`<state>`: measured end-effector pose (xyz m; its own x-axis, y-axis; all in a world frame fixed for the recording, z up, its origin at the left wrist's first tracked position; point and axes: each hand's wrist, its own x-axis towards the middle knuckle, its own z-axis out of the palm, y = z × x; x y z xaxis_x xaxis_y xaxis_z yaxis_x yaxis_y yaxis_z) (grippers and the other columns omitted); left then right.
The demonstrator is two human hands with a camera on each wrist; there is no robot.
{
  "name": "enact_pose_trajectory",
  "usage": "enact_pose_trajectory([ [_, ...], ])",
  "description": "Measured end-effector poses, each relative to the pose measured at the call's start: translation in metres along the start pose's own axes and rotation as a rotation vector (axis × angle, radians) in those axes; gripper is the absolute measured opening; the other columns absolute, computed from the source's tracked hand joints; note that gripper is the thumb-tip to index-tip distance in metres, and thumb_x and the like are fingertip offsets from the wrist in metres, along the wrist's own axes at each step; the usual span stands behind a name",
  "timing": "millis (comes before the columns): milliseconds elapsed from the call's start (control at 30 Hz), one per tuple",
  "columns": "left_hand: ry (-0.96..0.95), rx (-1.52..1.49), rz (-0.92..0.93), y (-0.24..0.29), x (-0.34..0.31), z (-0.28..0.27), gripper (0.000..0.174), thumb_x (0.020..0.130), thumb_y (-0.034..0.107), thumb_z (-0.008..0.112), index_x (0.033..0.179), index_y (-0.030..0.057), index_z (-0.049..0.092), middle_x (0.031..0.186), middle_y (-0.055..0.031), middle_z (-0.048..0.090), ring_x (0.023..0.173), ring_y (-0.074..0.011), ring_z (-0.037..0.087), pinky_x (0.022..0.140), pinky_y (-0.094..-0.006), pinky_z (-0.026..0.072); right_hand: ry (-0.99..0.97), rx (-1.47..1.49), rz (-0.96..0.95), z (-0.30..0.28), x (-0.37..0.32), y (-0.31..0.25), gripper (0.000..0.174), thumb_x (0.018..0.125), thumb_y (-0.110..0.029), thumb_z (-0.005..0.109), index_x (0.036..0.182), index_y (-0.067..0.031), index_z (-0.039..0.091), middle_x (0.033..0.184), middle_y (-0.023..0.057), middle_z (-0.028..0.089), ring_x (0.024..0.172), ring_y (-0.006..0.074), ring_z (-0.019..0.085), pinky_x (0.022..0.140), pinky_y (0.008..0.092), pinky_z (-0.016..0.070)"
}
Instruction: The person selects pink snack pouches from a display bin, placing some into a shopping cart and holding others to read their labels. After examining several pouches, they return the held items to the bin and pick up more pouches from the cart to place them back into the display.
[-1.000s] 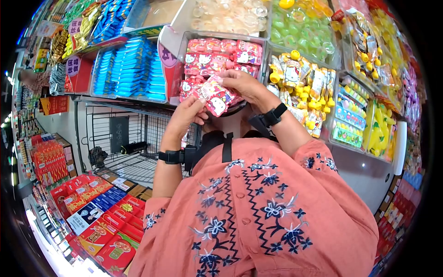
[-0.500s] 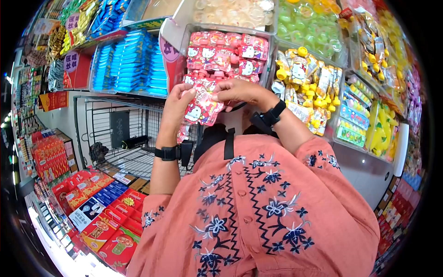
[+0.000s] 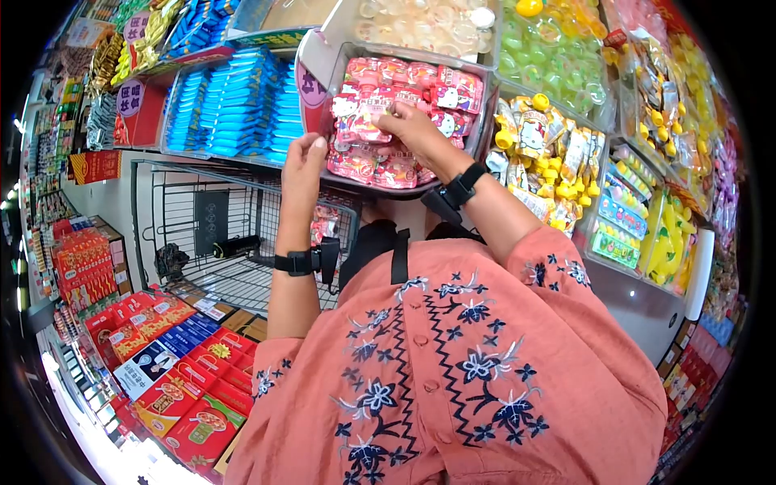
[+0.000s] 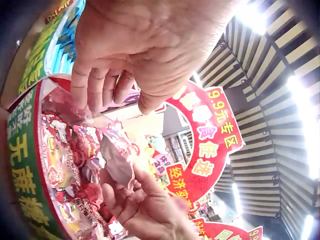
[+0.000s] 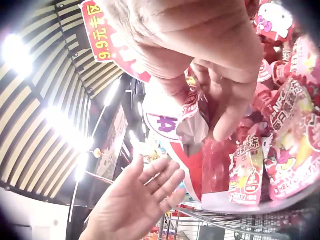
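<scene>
Pinches red pouch (image 5: 192,122) by its top in right hand (image 3: 406,128), fingers curled round it, just over pile in tray (image 5: 250,201). Holds left hand (image 3: 303,158) open, fingers straight, near tray rim, gripping nothing. Judged: pouch at the pile, not yet let go. Cannot tell whether left fingertips touch rim; pouch print blurred.

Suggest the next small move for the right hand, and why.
Probably let go. The right hand pinches a red character pouch low over the other pouches inside the clear bin, and the left hand lies open at its front rim, holding nothing. Opening the fingers should drop it onto the pile.
</scene>
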<state>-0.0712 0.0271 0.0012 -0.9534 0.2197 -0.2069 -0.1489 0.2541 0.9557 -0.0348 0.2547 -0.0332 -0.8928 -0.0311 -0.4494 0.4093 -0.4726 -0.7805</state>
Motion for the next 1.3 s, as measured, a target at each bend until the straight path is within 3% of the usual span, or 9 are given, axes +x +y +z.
enact_pose_trajectory([
  [467,-0.022,-0.003,-0.164,-0.013,-0.025,-0.014,0.043,0.099,0.03,0.061,0.126,-0.0022,0.056,0.114,-0.0094,0.065,0.102,-0.0157,0.063,0.084,-0.0306,0.0506,0.183,-0.173,-0.053,0.01,0.055,0.018,0.038,0.094,-0.027,0.067,0.112,0.0048,0.057,0.109,0.0115,0.06,0.092,0.0181,0.063,0.065,0.0299,0.062],
  [667,-0.055,-0.024,-0.168,-0.009,-0.02,-0.006,0.047,0.1,0.031,0.06,0.131,-0.003,0.053,0.115,-0.0113,0.064,0.102,-0.0173,0.065,0.084,-0.0303,0.0517,0.171,0.037,-0.077,0.013,0.048,0.026,0.029,0.094,-0.022,0.067,0.107,0.0006,0.054,0.107,0.0094,0.059,0.092,0.018,0.063,0.072,0.0347,0.0624],
  [800,-0.096,-0.089,-0.167,-0.01,-0.001,0.02,0.052,0.1,0.033,0.06,0.136,-0.0026,0.048,0.115,-0.0125,0.064,0.096,-0.0169,0.065,0.08,-0.0306,0.0533,0.161,0.232,-0.106,0.027,0.022,0.021,0.038,0.094,-0.014,0.066,0.122,-0.0021,0.043,0.113,0.0105,0.058,0.097,0.0216,0.067,0.077,0.0363,0.0624],
  [900,-0.148,-0.043,-0.129,-0.01,0.023,0.038,0.052,0.099,0.032,0.059,0.138,-0.0009,0.048,0.112,-0.0118,0.065,0.092,-0.0155,0.065,0.075,-0.0301,0.0538,0.192,0.357,-0.135,0.038,0.015,0.02,0.039,0.093,-0.009,0.066,0.124,-0.0016,0.042,0.113,0.0123,0.061,0.099,0.0241,0.067,0.079,0.0375,0.0626],
  [1000,-0.133,0.16,-0.04,-0.018,0.049,0.046,0.05,0.099,0.029,0.058,0.137,-0.001,0.049,0.11,-0.0136,0.066,0.093,-0.0188,0.066,0.078,-0.0322,0.0533,0.182,0.442,-0.138,0.043,0.032,0.033,0.026,0.095,-0.007,0.059,0.119,-0.0016,0.048,0.11,0.0138,0.065,0.098,0.0272,0.069,0.082,0.0391,0.0617],
  [1033,-0.081,0.243,0.07,-0.022,0.059,0.049,0.047,0.096,0.024,0.06,0.134,-0.0013,0.052,0.111,-0.0202,0.067,0.096,-0.0302,0.067,0.084,-0.0395,0.0524,0.146,0.471,-0.129,0.046,0.033,0.034,0.022,0.097,-0.008,0.057,0.117,-0.0017,0.05,0.109,0.014,0.066,0.097,0.0277,0.069,0.082,0.0398,0.0614],
  [1100,-0.063,0.455,0.135,-0.025,0.067,0.045,0.046,0.094,0.023,0.06,0.132,-0.0015,0.052,0.114,-0.0246,0.065,0.103,-0.0384,0.064,0.089,-0.0446,0.0504,0.06,0.484,-0.008,0.045,0.038,0.037,0.017,0.1,-0.009,0.049,0.114,-0.0007,0.054,0.11,0.0152,0.066,0.097,0.0293,0.07,0.084,0.042,0.0602],
  [1167,0.013,0.66,0.25,-0.034,0.075,0.044,0.046,0.092,0.022,0.062,0.13,-0.0012,0.053,0.12,-0.0296,0.06,0.111,-0.0462,0.058,0.093,-0.0504,0.048,-0.02,0.405,0.063,0.038,0.042,0.044,0.019,0.098,-0.01,0.05,0.112,0.001,0.057,0.107,0.0147,0.068,0.091,0.0279,0.071,0.079,0.0401,0.0612],
  [1300,0.01,0.789,0.24,-0.024,0.059,0.049,0.053,0.091,0.023,0.066,0.135,-0.0005,0.049,0.128,-0.0279,0.055,0.115,-0.0462,0.056,0.096,-0.0495,0.0477,-0.002,0.165,0.078,0.013,0.027,0.034,0.025,0.096,-0.014,0.053,0.106,0.0082,0.058,0.103,0.0211,0.067,0.084,0.0293,0.072,0.069,0.0377,0.0624],
])
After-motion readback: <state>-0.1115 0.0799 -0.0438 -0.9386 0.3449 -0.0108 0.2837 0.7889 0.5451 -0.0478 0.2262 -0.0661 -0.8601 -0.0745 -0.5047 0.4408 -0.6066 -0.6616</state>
